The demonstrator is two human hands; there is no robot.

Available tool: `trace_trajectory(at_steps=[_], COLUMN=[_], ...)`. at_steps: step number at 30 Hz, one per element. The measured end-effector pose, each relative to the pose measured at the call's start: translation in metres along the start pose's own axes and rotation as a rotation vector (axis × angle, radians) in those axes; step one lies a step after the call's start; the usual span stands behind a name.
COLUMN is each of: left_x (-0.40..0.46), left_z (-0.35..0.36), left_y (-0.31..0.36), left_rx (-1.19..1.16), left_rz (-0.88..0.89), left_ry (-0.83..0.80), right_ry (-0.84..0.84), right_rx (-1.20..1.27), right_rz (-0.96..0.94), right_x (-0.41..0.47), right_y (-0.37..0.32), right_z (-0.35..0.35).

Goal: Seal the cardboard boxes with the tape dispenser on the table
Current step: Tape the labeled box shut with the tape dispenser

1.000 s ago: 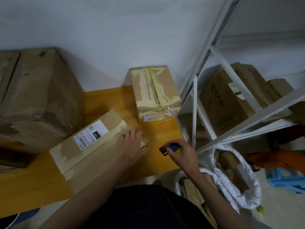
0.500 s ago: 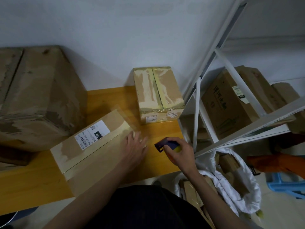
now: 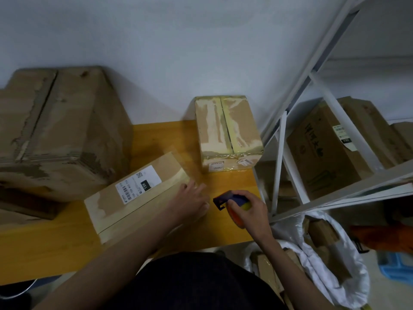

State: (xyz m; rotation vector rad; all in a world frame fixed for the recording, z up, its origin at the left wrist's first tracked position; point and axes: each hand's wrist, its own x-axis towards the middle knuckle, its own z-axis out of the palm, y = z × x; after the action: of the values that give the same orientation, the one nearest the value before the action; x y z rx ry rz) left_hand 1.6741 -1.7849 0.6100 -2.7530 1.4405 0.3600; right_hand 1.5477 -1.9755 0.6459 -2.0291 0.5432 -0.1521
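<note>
A flat cardboard box (image 3: 134, 195) with a white shipping label lies at an angle on the yellow wooden table (image 3: 55, 249). My left hand (image 3: 190, 202) rests flat on the box's right end, fingers straight. Just right of it, my right hand (image 3: 250, 209) grips a blue tape dispenser (image 3: 225, 199) with an orange tape roll, its blue front pointing at the box. A smaller taped box (image 3: 228, 133) stands at the back of the table by the wall.
A large worn cardboard box (image 3: 58, 130) fills the table's left side. A white metal shelf frame (image 3: 301, 121) with boxes (image 3: 324, 151) stands to the right. A white bag (image 3: 330, 260) of cardboard scraps sits on the floor below it.
My right hand has carried the dispenser a little leftwards, closer to the box's right end. My left hand stays pressed on that end, shifted slightly.
</note>
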Motion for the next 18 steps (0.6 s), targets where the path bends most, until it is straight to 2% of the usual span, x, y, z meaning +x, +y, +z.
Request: trace_trajectory(at_steps=[6, 11, 18], left_x=[0.001, -0.002, -0.005], left_z=[0.006, 0.005, 0.006], left_y=[0.012, 0.015, 0.03], left_rx=[-0.141, -0.161, -0.065], left_rz=[-0.151, -0.153, -0.159], left_ry=[0.016, -0.023, -0.087], right_ry=[0.022, 0.031, 0.034], right_rx=[0.027, 0.02, 0.016], right_rz=[-0.003, 0.002, -0.027], right_x=[0.003, 0.005, 0.007], right_y=[-0.001, 0.001, -0.006], right_z=[-0.003, -0.005, -0.005])
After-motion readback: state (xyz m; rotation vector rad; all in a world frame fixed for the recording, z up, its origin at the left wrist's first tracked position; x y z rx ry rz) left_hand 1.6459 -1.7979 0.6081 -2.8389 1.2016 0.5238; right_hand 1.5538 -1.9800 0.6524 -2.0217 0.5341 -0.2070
